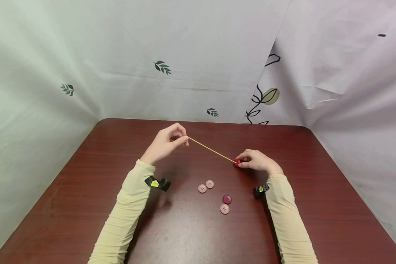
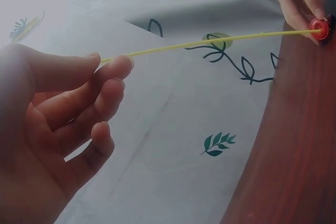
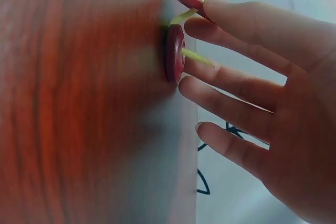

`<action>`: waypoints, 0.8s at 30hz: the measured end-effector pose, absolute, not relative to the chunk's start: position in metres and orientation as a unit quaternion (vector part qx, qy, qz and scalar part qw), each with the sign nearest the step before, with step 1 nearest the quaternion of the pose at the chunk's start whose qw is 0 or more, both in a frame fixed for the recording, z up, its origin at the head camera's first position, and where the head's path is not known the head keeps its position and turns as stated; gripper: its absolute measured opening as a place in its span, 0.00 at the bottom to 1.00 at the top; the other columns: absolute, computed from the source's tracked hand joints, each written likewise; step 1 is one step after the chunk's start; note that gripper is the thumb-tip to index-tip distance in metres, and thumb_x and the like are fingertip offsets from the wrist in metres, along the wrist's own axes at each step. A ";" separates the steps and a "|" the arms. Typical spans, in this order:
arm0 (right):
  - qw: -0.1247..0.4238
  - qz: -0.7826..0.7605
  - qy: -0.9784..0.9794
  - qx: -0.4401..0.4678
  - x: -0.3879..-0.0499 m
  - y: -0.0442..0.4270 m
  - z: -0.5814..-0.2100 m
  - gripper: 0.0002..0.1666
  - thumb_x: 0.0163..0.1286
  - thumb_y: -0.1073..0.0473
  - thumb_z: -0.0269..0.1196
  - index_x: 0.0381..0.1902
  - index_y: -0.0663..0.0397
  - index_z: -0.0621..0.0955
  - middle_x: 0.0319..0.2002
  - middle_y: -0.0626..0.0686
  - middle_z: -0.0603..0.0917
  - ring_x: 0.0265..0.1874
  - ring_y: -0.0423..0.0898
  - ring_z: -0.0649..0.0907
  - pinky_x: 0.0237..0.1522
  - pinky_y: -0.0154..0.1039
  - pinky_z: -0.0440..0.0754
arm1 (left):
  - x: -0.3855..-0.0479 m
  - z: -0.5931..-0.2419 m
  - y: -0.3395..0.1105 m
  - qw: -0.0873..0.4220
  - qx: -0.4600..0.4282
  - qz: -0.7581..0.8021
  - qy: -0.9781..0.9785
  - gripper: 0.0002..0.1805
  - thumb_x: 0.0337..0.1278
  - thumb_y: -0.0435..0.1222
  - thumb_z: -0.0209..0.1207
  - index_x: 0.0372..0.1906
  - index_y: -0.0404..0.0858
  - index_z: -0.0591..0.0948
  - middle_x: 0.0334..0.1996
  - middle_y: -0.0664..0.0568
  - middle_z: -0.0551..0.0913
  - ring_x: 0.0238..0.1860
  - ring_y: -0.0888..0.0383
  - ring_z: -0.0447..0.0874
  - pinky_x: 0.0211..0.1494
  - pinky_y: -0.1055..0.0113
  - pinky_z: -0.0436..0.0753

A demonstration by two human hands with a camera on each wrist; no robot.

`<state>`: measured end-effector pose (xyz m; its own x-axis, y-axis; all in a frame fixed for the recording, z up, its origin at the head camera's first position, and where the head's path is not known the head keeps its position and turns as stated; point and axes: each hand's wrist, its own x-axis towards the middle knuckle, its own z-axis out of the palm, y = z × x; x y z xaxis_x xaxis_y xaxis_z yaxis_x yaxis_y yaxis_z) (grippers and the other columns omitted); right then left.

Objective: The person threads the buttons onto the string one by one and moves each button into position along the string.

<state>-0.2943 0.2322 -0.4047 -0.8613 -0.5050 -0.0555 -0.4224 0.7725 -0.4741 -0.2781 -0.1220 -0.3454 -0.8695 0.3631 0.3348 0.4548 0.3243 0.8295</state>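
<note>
My left hand [image 1: 167,142] is raised over the table's far half and pinches one end of a yellow cord [image 1: 211,149] between thumb and index finger. The cord [image 2: 210,41] runs taut down to the right. At its lower end, my right hand [image 1: 258,160] pinches a red button [image 1: 236,162] just above the tabletop. In the right wrist view, the pinched button [image 3: 190,2] has the cord through it, and a second dark red button [image 3: 175,53] hangs below, a short cord tail [image 3: 197,57] poking out of it.
On the brown table [image 1: 95,176], two pink buttons [image 1: 202,189] lie side by side. Nearer the front lie a magenta button [image 1: 227,199] and another pink button [image 1: 224,209]. A pale patterned sheet [image 1: 191,47] hangs around the table's far and side edges.
</note>
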 end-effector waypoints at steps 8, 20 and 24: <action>0.090 -0.223 0.941 -0.239 -0.294 0.234 -0.405 0.10 0.64 0.60 0.64 0.43 0.56 0.85 0.42 0.55 0.83 0.40 0.47 0.79 0.44 0.41 0.75 | -0.279 -0.346 -0.122 0.041 -0.263 -0.516 -0.814 0.06 0.62 0.35 0.61 0.37 0.41 0.75 0.26 0.52 0.85 0.32 0.60 0.84 0.43 0.61 0.78; 0.061 -0.222 0.942 -0.245 -0.292 0.234 -0.398 0.12 0.69 0.61 0.58 0.46 0.59 0.83 0.43 0.57 0.84 0.42 0.49 0.80 0.48 0.46 0.77 | -0.278 -0.345 -0.119 0.041 -0.256 -0.510 -0.820 0.05 0.59 0.34 0.64 0.35 0.42 0.78 0.27 0.49 0.86 0.30 0.59 0.84 0.36 0.69 0.76; 0.024 -0.269 0.931 -0.247 -0.285 0.226 -0.382 0.13 0.69 0.60 0.59 0.48 0.58 0.82 0.46 0.55 0.84 0.46 0.50 0.81 0.52 0.49 0.77 | -0.276 -0.344 -0.119 0.041 -0.259 -0.507 -0.821 0.05 0.58 0.35 0.64 0.35 0.42 0.79 0.26 0.52 0.85 0.29 0.59 0.83 0.34 0.70 0.75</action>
